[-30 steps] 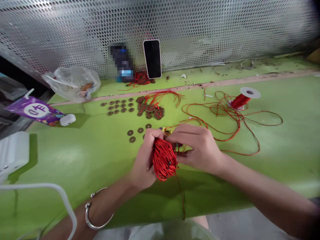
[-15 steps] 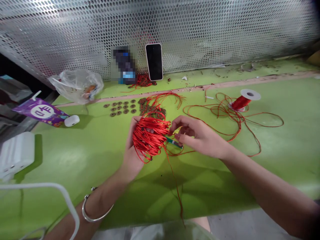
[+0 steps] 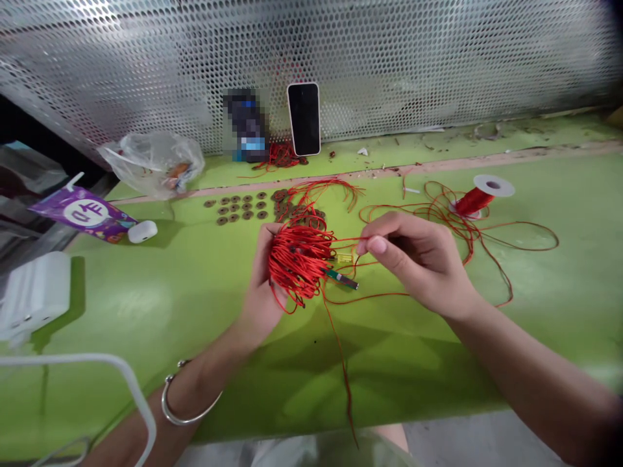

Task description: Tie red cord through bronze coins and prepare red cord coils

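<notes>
Fingers of the left hand (image 3: 257,285) wrap a bundle of thin red cord loops (image 3: 298,263) just above the green table (image 3: 146,305). Light, limp and tangle-prone, it seems best gripped round its middle. The right hand (image 3: 418,259) pinches one strand (image 3: 346,240) leading out of it.

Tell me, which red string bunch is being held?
The thick red cord bundle, gripped in the left hand, the right hand pinching one of its strands. The red spool and the small heap by the phone lie untouched.
</notes>
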The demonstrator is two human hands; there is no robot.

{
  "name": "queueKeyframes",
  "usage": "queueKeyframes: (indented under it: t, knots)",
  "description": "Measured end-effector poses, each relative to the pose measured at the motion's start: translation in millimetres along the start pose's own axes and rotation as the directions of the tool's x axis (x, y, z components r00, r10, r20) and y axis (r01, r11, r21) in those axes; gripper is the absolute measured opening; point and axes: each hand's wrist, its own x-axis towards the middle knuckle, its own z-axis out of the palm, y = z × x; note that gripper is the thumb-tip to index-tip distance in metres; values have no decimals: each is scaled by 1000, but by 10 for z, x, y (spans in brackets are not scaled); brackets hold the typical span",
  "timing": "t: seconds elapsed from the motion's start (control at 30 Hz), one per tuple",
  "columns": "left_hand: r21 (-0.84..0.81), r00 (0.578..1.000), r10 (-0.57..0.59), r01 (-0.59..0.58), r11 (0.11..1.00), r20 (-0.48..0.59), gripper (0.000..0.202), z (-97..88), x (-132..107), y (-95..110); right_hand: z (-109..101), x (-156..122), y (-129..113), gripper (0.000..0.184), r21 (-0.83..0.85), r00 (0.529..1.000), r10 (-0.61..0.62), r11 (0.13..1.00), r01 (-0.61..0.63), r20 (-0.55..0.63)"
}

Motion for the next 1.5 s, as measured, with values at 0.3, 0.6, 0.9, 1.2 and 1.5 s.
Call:
queueKeyframes:
  t: [0.3, 0.6, 0.9, 1.2, 1.5]
  knots:
    - [25, 991, -33, 30, 999, 126, 42, -29, -70, -1, -5, -16, 40, 26, 48, 998, -29, 998, 31, -59]
    - [2, 990, -46, 46, 999, 130, 45, -19, -96, -40, -15, -31, -5, 22, 56, 995, -102, 993, 102, 4]
    - [-76, 983, -38, 53, 996, 182, 42, 18, -106, 27, 26, 119, 194, 13, 153, 992, -69, 984, 85, -107]
    - [-156, 973, -87, 121, 980, 214, 25, 107, -131, -55, 146, 115, 292, 11, 145, 984, -111, 985, 90, 142]
    - [-66, 974, -86, 101, 993, 209, 29, 141, -112, -30, 164, 84, 282, 12, 19, 972, -214, 977, 213, 93]
